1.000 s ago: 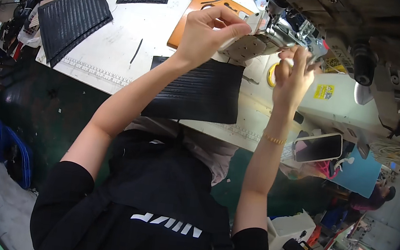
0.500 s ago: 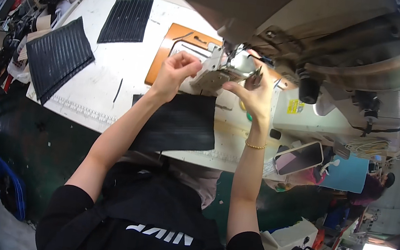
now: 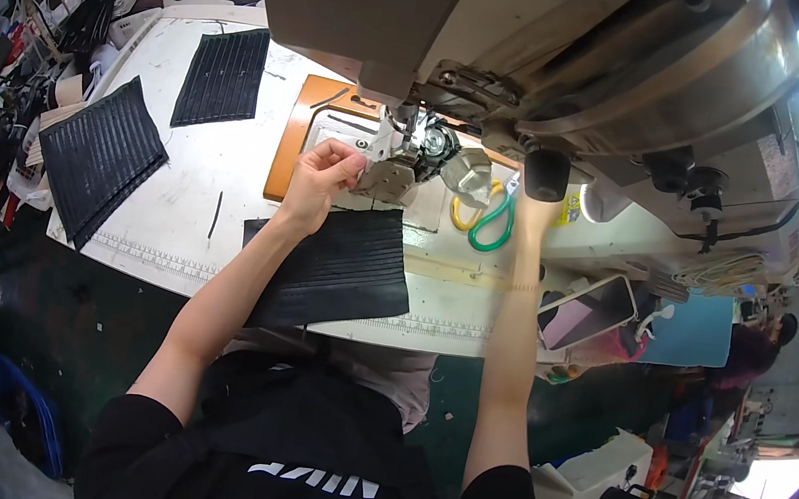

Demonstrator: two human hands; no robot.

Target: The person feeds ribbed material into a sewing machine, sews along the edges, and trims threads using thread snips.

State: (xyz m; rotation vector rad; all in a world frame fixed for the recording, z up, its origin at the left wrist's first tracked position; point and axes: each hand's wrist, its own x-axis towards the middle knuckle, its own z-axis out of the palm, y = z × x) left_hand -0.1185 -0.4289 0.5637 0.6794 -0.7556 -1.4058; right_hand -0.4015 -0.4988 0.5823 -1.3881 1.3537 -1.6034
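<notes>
My left hand (image 3: 320, 184) is beside the metal bed of a sewing machine (image 3: 390, 180), thumb and fingertips pinched together; what they hold, if anything, is too small to make out. A round metal hook mechanism (image 3: 437, 141) is exposed there, with a silver cover piece (image 3: 471, 177) standing out to its right. My right hand (image 3: 534, 217) is smeared by motion and partly hidden behind the machine's black knob (image 3: 546, 174); its fingers do not show. Scissors with green and yellow handles (image 3: 491, 233) lie just left of it. A black ribbed panel (image 3: 340, 277) lies below the machine bed.
Two more black ribbed panels (image 3: 221, 77) (image 3: 100, 160) lie on the white table (image 3: 180, 190) at left. The machine head (image 3: 361, 2) overhangs the far side. A phone (image 3: 589, 313) rests at right. Piled materials (image 3: 97, 18) crowd the far left.
My right hand has left the machine bed and moved right. The hook mechanism and scissors are now uncovered. My left hand stays pinched by the bed. The whole view has shifted.
</notes>
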